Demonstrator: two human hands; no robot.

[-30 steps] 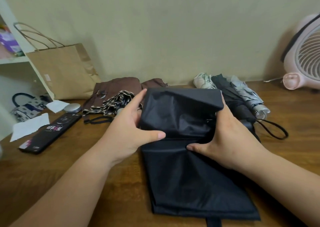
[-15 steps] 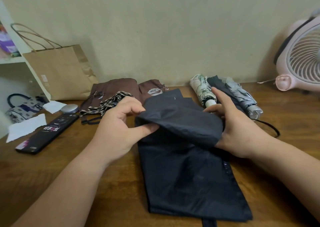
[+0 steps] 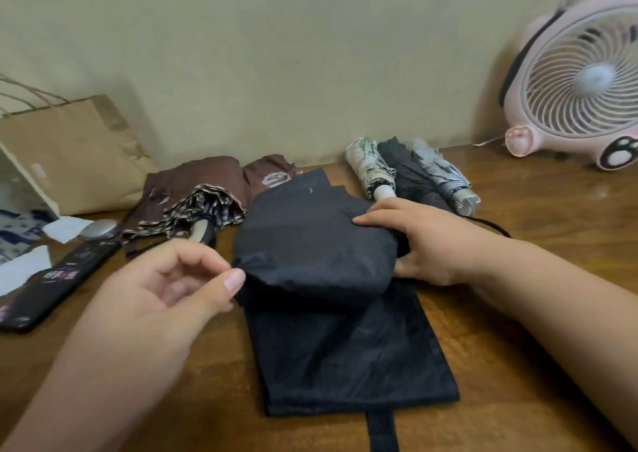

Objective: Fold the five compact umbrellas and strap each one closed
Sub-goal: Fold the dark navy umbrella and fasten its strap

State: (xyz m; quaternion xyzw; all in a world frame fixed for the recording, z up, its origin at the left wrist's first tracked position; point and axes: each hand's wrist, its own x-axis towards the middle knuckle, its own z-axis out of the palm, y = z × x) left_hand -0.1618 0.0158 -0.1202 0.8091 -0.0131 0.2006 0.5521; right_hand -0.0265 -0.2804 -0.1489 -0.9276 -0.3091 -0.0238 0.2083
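Note:
A black compact umbrella point(image 3: 317, 244) lies across the middle of the wooden table, its canopy half rolled over a flat spread of cloth point(image 3: 348, 358). Its strap point(image 3: 382, 431) trails off the near edge. My right hand point(image 3: 424, 241) grips the roll's right end. My left hand point(image 3: 179, 286) pinches the roll's left tip between thumb and fingers. Behind, three rolled umbrellas lie side by side: a white patterned one point(image 3: 371, 168), a dark one point(image 3: 411, 175) and a grey one point(image 3: 443, 175). A brown umbrella point(image 3: 193, 189) with a striped trim lies unfolded at the back left.
A pink desk fan point(image 3: 580, 82) stands at the back right. A brown paper bag point(image 3: 69, 154) leans on the wall at the left. Near it lie a black remote point(image 3: 51, 286), a silver oval object point(image 3: 98, 229) and white paper scraps point(image 3: 24, 268).
The black canopy has been rolled further toward me into a tighter bundle. My left hand slid down to the roll's left tip; my right hand moved onto its right end.

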